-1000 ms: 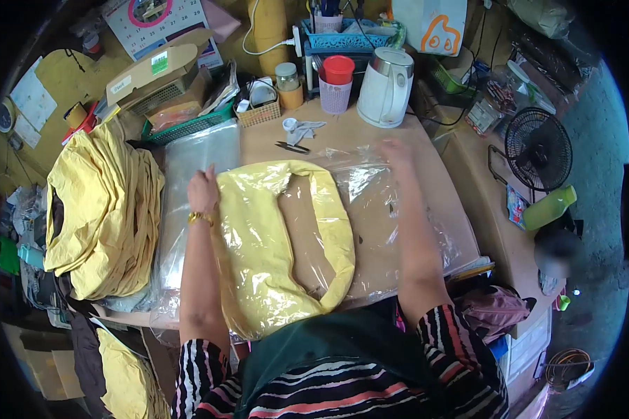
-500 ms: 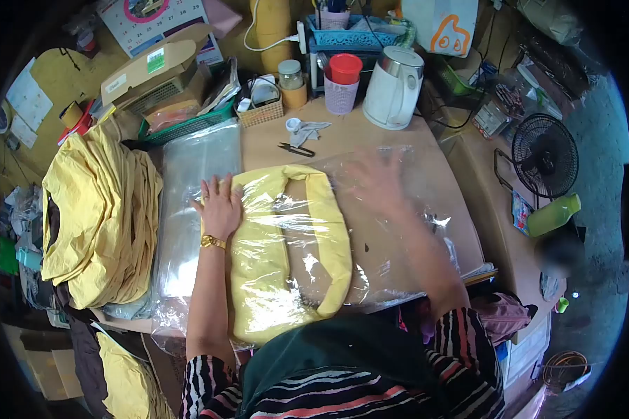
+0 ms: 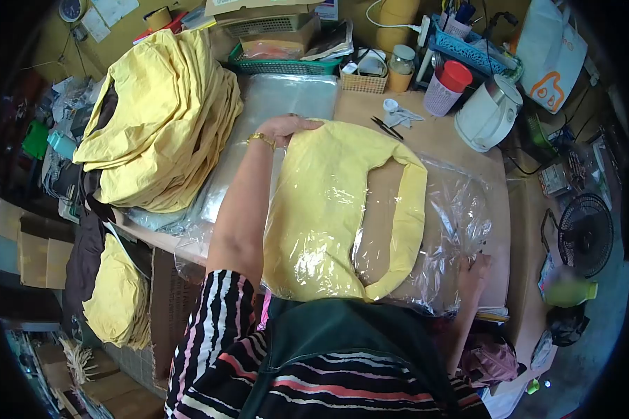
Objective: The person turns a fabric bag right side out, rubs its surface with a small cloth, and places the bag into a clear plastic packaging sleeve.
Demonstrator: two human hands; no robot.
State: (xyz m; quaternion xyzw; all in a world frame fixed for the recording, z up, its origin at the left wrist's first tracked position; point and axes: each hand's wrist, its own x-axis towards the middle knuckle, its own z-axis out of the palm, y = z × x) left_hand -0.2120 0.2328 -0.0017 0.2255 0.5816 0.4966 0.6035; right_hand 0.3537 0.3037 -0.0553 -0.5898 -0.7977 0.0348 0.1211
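A folded yellow garment (image 3: 321, 188) lies inside a clear plastic bag (image 3: 454, 202) on the table, one strip of it curving round at the right. My left hand (image 3: 290, 129) pinches the upper left corner of the bagged garment, thumb on top. At the bag's lower right, my right hand (image 3: 475, 269) is closed on the gathered, crinkled plastic. Left of the bag lies a stack of flat clear bags (image 3: 286, 98). A large pile of yellow fabric (image 3: 154, 126) rests at the table's left.
Small black snips (image 3: 386, 128) and a grey cloth scrap (image 3: 404, 115) lie beyond the bag. Along the back stand a green basket (image 3: 286, 66), a jar (image 3: 401, 63), a cup with a red lid (image 3: 454, 75) and a white kettle (image 3: 488, 115). A black fan (image 3: 586, 234) stands right.
The view has turned left. My left hand went from flat on the bag to gripping its upper corner; my right hand moved down to the lower right and closed on the plastic.
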